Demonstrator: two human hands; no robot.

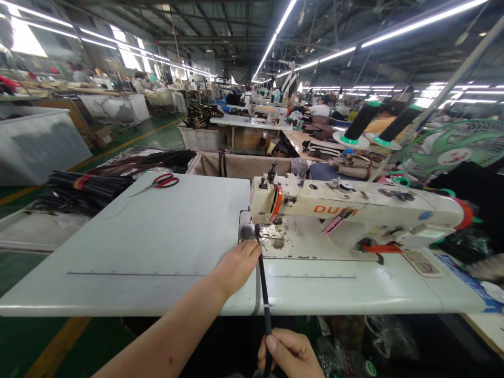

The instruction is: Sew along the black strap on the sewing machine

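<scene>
A narrow black strap (263, 286) runs from under the needle of a cream sewing machine (354, 210) toward me over the front edge of the white table (157, 247). My left hand (238, 265) rests on the table just left of the strap near the needle plate, fingers together and touching the strap's edge. My right hand (291, 354) is below the table edge, pinched closed around the strap's lower end.
Red-handled scissors (159, 182) lie at the table's far left. Bundles of black straps (82, 189) are piled beyond the left edge. Thread cones (360, 123) and a green fan (457, 147) stand at the right. Other workers sit at distant tables.
</scene>
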